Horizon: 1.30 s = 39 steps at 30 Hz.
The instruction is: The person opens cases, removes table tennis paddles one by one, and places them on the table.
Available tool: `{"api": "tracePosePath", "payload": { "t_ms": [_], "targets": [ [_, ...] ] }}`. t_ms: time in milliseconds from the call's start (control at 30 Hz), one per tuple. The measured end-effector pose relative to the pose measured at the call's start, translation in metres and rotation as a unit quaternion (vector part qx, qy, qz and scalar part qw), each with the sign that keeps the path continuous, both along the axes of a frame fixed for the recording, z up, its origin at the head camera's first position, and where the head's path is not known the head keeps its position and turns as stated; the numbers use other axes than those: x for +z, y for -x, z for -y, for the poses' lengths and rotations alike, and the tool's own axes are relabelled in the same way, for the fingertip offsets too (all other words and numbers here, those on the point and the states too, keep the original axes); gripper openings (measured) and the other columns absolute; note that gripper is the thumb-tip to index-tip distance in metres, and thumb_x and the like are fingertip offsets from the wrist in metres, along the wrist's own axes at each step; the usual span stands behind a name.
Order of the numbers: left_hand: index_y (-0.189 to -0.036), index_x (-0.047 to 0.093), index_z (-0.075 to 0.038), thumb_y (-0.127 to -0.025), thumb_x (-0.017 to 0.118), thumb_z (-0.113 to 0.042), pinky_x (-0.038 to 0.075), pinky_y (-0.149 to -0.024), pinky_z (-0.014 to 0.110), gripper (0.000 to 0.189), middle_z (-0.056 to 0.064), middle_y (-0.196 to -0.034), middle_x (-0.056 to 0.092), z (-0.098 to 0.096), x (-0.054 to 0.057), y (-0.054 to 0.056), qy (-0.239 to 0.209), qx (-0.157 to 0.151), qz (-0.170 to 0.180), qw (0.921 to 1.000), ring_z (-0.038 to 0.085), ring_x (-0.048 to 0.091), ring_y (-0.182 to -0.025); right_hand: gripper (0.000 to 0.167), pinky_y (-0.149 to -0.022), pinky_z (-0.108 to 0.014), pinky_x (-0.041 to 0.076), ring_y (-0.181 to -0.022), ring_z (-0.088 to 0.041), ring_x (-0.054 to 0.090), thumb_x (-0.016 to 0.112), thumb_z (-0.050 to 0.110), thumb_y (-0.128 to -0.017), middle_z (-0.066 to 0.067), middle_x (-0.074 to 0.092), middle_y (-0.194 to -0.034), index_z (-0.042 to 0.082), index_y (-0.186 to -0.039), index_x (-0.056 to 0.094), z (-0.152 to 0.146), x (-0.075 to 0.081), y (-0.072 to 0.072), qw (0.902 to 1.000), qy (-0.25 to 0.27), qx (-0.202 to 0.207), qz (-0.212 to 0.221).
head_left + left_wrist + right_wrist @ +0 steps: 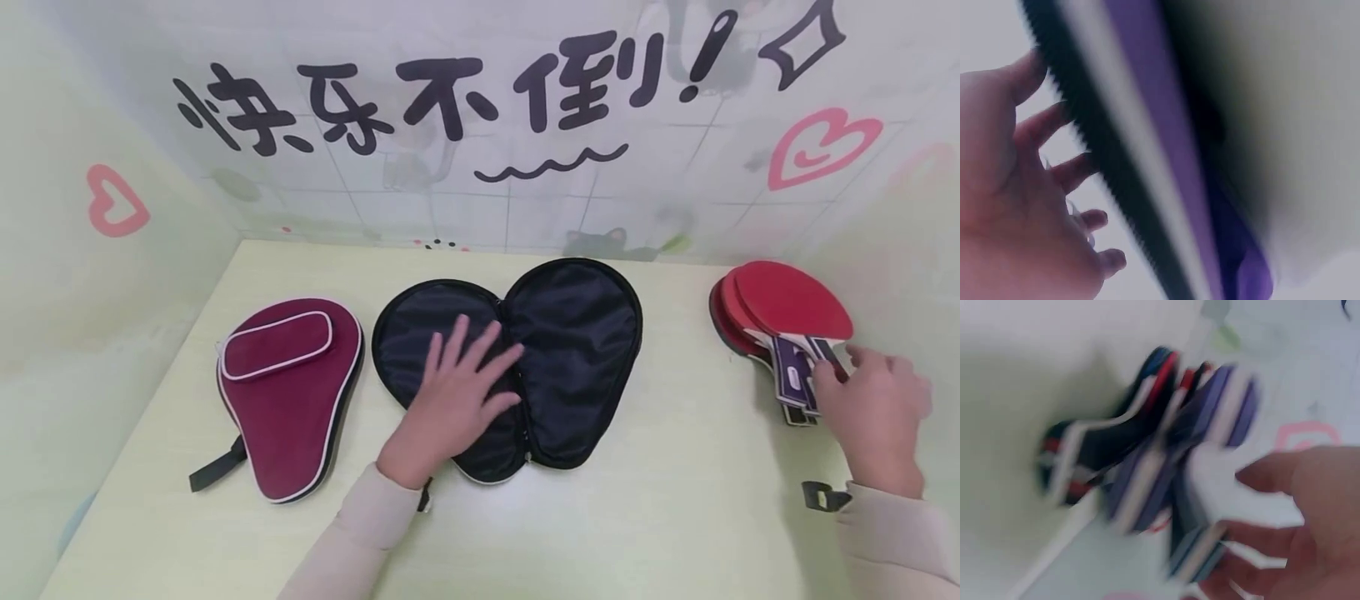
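A black-lined paddle case (573, 358) lies unzipped and spread flat mid-table. My left hand (453, 400) is over its left half with fingers spread; in the left wrist view the fingertips (1079, 172) are at the zipper edge (1110, 169). At the right, several red table tennis paddles (795, 300) lie stacked, handles toward me. My right hand (877, 408) is beside those handles. In the blurred right wrist view, thumb and fingers stand apart near the handle ends (1138, 494), fingers close to one handle (1197, 550); contact is unclear.
A closed maroon paddle case (300, 417) with white piping and a small pocket (277, 346) lies on the table at the left. Its black strap (217, 467) sticks out to the side. A wall (465, 200) with printed lettering and hearts borders the table's back.
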<state>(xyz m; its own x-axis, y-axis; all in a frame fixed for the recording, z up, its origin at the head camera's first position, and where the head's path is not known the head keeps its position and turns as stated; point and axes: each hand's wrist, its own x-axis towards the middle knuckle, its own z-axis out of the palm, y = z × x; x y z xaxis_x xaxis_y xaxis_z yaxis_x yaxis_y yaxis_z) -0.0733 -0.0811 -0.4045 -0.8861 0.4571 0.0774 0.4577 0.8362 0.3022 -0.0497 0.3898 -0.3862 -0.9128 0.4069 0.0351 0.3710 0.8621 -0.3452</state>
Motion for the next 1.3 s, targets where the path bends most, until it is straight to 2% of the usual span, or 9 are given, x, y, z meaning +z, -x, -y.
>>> {"api": "tracePosePath", "payload": {
  "t_ms": [100, 167, 300, 500, 700, 867, 1033, 1167, 1300],
  "targets": [
    [-0.158, 0.04, -0.029, -0.101, 0.057, -0.049, 0.008, -0.126, 0.066, 0.062, 0.006, -0.171, 0.024, 0.018, 0.011, 0.0, -0.015, 0.067, -0.025, 0.9973, 0.042, 0.006, -0.16, 0.051, -0.088, -0.069, 0.029, -0.113, -0.06, 0.042, 0.045, 0.021, -0.099, -0.045, 0.05, -0.124, -0.017, -0.132, 0.053, 0.024, 0.008, 0.004, 0.9987, 0.003, 0.015, -0.049],
    [-0.157, 0.042, -0.023, -0.101, 0.06, -0.044, 0.012, -0.126, 0.064, 0.063, 0.011, -0.169, 0.027, 0.029, 0.016, 0.0, -0.022, 0.111, -0.04, 0.9928, 0.044, 0.011, -0.159, 0.039, -0.076, -0.057, 0.038, -0.091, -0.051, 0.05, 0.049, 0.019, -0.098, -0.039, 0.059, -0.101, -0.015, -0.111, 0.062, 0.041, 0.012, 0.008, 0.9947, 0.006, 0.057, -0.085],
    [-0.154, 0.045, -0.011, -0.1, 0.062, -0.036, 0.027, -0.123, 0.061, 0.061, 0.018, -0.165, 0.033, 0.045, 0.021, -0.001, -0.05, 0.189, -0.046, 0.9796, 0.046, 0.025, -0.153, 0.032, -0.061, -0.033, 0.045, -0.083, -0.041, 0.061, 0.057, 0.017, -0.099, -0.029, 0.067, -0.094, -0.011, -0.112, 0.065, 0.079, 0.016, 0.014, 0.9826, 0.055, 0.144, -0.103],
    [-0.154, 0.039, -0.002, -0.1, 0.059, -0.027, 0.042, -0.114, 0.059, 0.063, 0.022, -0.163, 0.032, 0.057, 0.016, -0.004, -0.125, 0.287, -0.006, 0.9497, 0.044, 0.037, -0.144, 0.052, -0.088, -0.059, 0.055, -0.109, -0.047, 0.065, 0.058, 0.02, -0.103, -0.032, 0.063, -0.126, -0.012, -0.143, 0.048, 0.14, 0.008, 0.025, 0.9608, 0.143, 0.218, -0.095],
    [-0.157, 0.028, 0.001, -0.102, 0.056, -0.026, 0.038, -0.117, 0.06, 0.068, 0.027, -0.158, 0.037, 0.064, 0.014, -0.005, -0.154, 0.327, 0.071, 0.9298, 0.048, 0.043, -0.139, 0.056, -0.087, -0.057, 0.056, -0.103, -0.044, 0.067, 0.057, 0.015, -0.103, -0.032, 0.062, -0.124, -0.013, -0.149, 0.039, 0.17, -0.002, 0.033, 0.9536, 0.164, 0.235, -0.093],
    [-0.16, 0.022, -0.002, -0.103, 0.054, -0.024, 0.04, -0.115, 0.062, 0.069, 0.026, -0.157, 0.04, 0.066, 0.019, -0.005, -0.16, 0.32, 0.079, 0.9306, 0.046, 0.048, -0.139, 0.057, -0.086, -0.058, 0.055, -0.104, -0.047, 0.065, 0.058, 0.009, -0.101, -0.035, 0.06, -0.121, -0.016, -0.147, 0.038, 0.172, -0.006, 0.033, 0.9566, 0.138, 0.242, -0.084],
    [-0.159, 0.029, -0.007, -0.101, 0.059, -0.026, 0.049, -0.103, 0.063, 0.068, 0.021, -0.154, 0.046, 0.052, 0.042, -0.011, -0.135, 0.286, -0.003, 0.9486, 0.042, 0.054, -0.133, 0.062, -0.096, -0.063, 0.05, -0.119, -0.052, 0.059, 0.055, 0.016, -0.103, -0.039, 0.052, -0.139, -0.014, -0.152, 0.032, 0.167, -0.011, 0.034, 0.9618, 0.138, 0.236, -0.014],
    [-0.157, 0.035, -0.007, -0.099, 0.063, -0.023, 0.053, -0.103, 0.056, 0.067, 0.019, -0.153, 0.05, 0.029, 0.069, -0.019, -0.126, 0.198, -0.115, 0.9652, 0.038, 0.056, -0.134, 0.063, -0.096, -0.061, 0.053, -0.122, -0.051, 0.061, 0.053, 0.015, -0.104, -0.04, 0.048, -0.145, -0.013, -0.154, 0.026, 0.166, -0.016, 0.034, 0.9602, 0.145, 0.238, 0.009],
    [-0.162, 0.025, -0.008, -0.099, 0.064, -0.022, 0.06, -0.091, 0.049, 0.075, 0.021, -0.162, 0.039, 0.0, 0.082, -0.023, -0.109, 0.089, -0.165, 0.9761, 0.036, 0.06, -0.131, 0.062, -0.088, -0.057, 0.057, -0.116, -0.049, 0.066, 0.052, 0.011, -0.104, -0.041, 0.049, -0.143, -0.014, -0.154, 0.026, 0.167, -0.021, 0.034, 0.9594, 0.145, 0.242, 0.004]
  ]
}}
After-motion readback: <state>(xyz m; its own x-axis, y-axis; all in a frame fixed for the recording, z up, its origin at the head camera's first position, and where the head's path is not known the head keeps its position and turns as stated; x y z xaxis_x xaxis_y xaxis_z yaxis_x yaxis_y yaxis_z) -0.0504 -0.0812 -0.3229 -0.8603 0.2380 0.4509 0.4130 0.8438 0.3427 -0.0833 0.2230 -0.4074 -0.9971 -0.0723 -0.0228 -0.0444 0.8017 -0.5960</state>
